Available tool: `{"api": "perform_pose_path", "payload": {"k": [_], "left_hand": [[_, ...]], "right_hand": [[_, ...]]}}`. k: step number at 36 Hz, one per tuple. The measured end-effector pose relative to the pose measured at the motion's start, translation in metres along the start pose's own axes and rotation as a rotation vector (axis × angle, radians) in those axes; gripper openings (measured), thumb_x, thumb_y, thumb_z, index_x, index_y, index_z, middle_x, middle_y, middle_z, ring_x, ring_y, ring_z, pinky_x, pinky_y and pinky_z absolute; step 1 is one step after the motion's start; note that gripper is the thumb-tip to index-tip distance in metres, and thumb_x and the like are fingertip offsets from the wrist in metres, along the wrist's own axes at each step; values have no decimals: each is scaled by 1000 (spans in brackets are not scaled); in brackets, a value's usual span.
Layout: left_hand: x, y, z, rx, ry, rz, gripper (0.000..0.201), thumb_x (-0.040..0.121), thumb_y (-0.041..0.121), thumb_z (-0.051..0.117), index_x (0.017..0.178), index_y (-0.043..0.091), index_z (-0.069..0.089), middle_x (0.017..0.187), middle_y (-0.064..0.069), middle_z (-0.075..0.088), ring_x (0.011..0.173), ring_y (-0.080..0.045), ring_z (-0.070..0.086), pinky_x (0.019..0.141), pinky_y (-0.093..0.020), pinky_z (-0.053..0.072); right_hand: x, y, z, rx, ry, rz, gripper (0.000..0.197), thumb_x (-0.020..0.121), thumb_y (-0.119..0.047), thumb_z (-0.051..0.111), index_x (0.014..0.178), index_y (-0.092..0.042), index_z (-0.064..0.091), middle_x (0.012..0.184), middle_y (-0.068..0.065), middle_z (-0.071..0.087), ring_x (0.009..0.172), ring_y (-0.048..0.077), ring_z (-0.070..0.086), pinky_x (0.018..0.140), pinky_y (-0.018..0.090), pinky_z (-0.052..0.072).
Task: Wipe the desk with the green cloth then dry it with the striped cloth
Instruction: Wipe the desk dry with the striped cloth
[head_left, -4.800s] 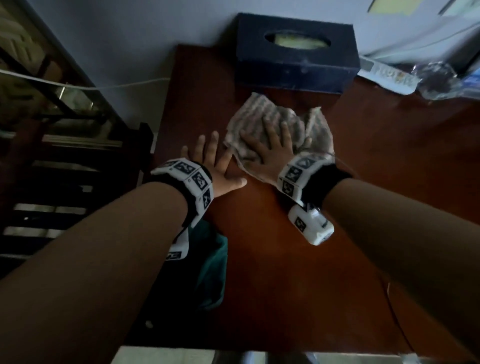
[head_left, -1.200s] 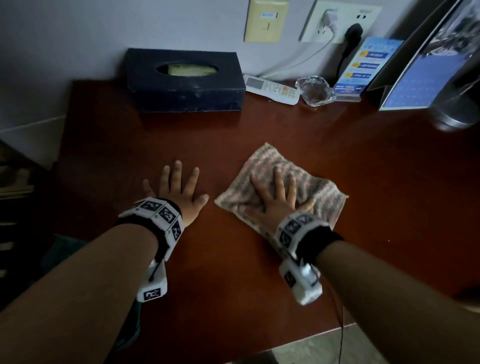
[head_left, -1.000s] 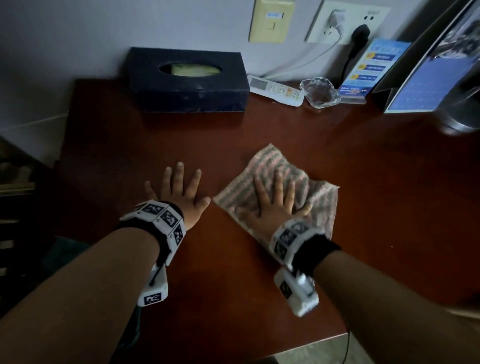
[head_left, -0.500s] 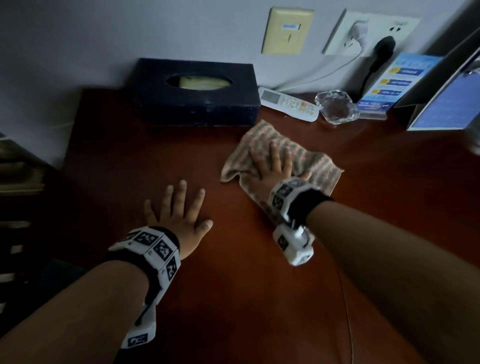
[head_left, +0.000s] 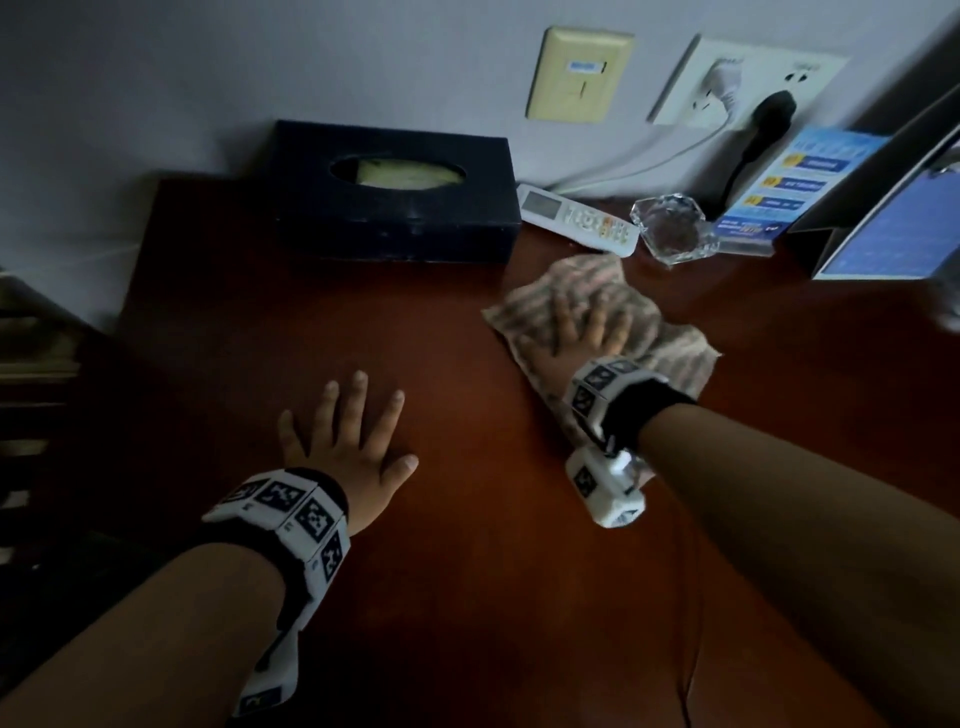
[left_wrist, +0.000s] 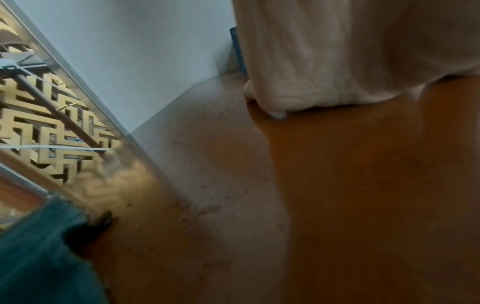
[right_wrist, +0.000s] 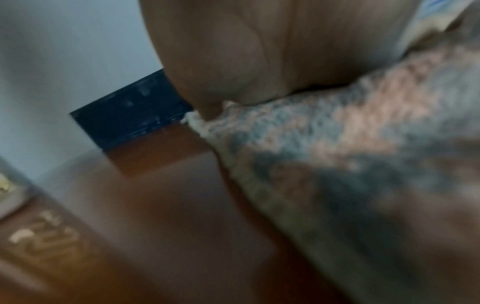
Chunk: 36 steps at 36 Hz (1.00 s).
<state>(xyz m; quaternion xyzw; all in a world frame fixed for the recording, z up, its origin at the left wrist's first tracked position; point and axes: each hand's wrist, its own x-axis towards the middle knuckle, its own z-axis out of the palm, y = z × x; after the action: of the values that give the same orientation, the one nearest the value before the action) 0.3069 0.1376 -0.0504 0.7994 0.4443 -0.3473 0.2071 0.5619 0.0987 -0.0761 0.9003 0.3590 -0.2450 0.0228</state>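
Your right hand (head_left: 584, 332) has its fingers (head_left: 563, 306) laid straight and spread on the striped cloth (head_left: 670, 348), pressing it flat, gripping nothing. That cloth sits far back on the tabletop (head_left: 467, 597), just short of the remote (head_left: 576, 218) and glass ashtray (head_left: 670, 228). It looks soft, limp and bunch-prone, so press mid-cloth. Your left hand (head_left: 353, 441) lies flat on bare wood. The green cloth (left_wrist: 39, 257) hangs at the left edge.

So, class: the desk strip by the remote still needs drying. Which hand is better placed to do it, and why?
Right. The right hand lies flat on the striped cloth, beside the remote. The left hand rests bare on the desk, further away.
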Motion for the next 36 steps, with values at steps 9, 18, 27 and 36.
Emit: {"api": "perform_pose_path", "payload": {"k": [9,18,27,36], "left_hand": [[2,0,0,-6,4,-9,62,91,64,5,119,39,-44,126,3,-56,136,-26,-36,110,-60,-8],[2,1,0,5,-5,2,65,92,63,7,136,40,-35,123,3,-55,137,-26,-35,110,-60,-8],[0,2,-1,16,10,-29,64,92,64,6,120,36,-44,122,3,-56,137,-26,-34,110,-59,-6],[1,3,-1,29,5,-43,66,91,65,6,120,37,-45,125,3,-56,137,-26,-34,110,-58,-6]], "right_hand": [[1,-18,-5,-46,-15,-181,87,64,-92,30,136,-62,-9,152,-11,-31,138,29,-30,101,73,-10],[-143,45,68,-227,-2,-438,102,50,-98,29,141,-59,2,159,4,3,143,35,-5,94,79,12],[-136,42,48,-209,-140,-430,103,54,-85,54,124,-73,-20,144,-16,-43,132,23,-42,93,77,-15],[-14,-5,-3,-133,-125,-283,96,60,-87,48,133,-66,-11,148,-17,-35,138,25,-32,93,80,-9]]}}
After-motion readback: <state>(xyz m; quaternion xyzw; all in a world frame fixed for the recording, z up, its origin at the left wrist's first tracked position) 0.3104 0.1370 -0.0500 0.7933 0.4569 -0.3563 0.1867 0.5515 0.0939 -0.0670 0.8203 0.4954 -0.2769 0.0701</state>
